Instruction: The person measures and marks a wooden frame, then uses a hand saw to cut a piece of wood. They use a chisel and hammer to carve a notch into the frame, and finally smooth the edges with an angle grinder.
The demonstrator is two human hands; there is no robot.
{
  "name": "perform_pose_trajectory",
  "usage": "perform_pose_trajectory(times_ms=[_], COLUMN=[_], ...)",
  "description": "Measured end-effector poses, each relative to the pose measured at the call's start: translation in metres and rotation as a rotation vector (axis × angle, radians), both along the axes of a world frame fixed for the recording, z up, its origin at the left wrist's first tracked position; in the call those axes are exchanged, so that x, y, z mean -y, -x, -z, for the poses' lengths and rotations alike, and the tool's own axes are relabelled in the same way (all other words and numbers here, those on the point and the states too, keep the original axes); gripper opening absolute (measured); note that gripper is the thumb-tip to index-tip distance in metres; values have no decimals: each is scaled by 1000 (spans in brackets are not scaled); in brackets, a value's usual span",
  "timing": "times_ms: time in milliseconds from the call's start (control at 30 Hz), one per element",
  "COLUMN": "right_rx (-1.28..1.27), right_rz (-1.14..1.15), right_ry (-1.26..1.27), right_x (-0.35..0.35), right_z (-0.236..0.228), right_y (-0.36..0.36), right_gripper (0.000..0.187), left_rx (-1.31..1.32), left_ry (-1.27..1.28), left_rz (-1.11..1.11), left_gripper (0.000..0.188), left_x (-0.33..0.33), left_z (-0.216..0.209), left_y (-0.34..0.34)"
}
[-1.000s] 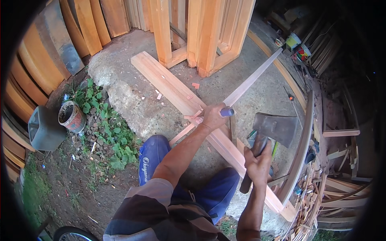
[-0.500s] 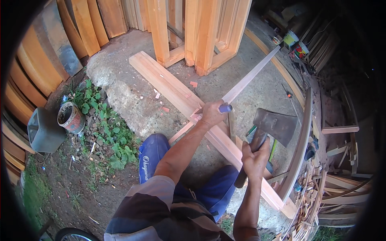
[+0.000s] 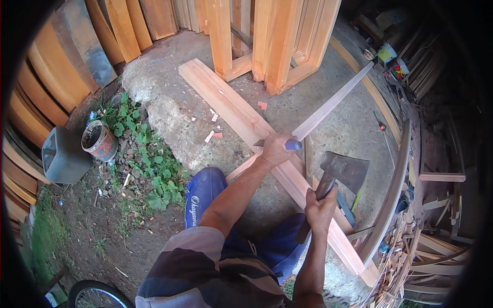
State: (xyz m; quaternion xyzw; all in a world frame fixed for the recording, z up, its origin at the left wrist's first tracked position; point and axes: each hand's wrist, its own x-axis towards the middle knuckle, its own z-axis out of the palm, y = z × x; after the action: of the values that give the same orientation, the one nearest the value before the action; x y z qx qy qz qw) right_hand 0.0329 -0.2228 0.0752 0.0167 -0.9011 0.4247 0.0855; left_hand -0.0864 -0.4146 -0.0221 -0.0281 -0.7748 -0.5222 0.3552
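My left hand (image 3: 279,150) is closed round a chisel with a blue-purple handle (image 3: 293,145). Its dark blade (image 3: 259,143) pokes out on the left side of the fist, against the timber. My right hand (image 3: 321,208) grips the dark handle of an axe. The broad axe head (image 3: 345,171) is raised above the ground, to the right of the chisel. Under my hands a long pinkish timber (image 3: 221,100) runs from far left to near right. A thin wooden strip (image 3: 334,101) stretches from beside my left hand to the far right.
Wooden frames (image 3: 280,46) stand beyond the timber, and planks (image 3: 64,61) lean along the left. A paint-stained bucket (image 3: 100,142) and a grey plastic container (image 3: 64,159) stand by green plants (image 3: 156,172). Offcuts (image 3: 395,262) are heaped at right. Pinkish chips (image 3: 262,105) dot the concrete.
The whole view has shifted a little. The axe has come lower and closer to me, tilting slightly. My left hand keeps the chisel at about the same place on the timber.
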Motion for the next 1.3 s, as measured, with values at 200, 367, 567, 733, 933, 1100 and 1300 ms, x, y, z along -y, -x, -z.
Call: perform_pose_trajectory(times_ms=[200, 367, 567, 733, 933, 1100, 1300], right_rx=[116, 165, 36, -687, 114, 63, 150], right_rz=[56, 13, -14, 259, -222, -117, -75], right_ry=[286, 342, 60, 410, -492, -59, 111], right_x=[-11, -1, -7, 3, 33, 1, -3], right_z=[-37, -28, -73, -148, -28, 7, -19], right_y=[-20, -33, -39, -33, -5, -46, -48], right_gripper=[32, 33, 37, 54, 39, 40, 40], left_rx=[-85, -66, -91, -116, 144, 157, 210], left_ry=[-40, -50, -55, -75, 155, -138, -1003], left_rz=[89, 43, 38, 40, -3, -107, 337], left_gripper=[22, 29, 30, 28, 18, 34, 36], left_x=[-25, -14, -13, -11, -3, 68, 63], left_z=[-14, -11, -10, -7, 24, 36, -56], left_y=[-8, -13, -11, -10, -5, -36, -71])
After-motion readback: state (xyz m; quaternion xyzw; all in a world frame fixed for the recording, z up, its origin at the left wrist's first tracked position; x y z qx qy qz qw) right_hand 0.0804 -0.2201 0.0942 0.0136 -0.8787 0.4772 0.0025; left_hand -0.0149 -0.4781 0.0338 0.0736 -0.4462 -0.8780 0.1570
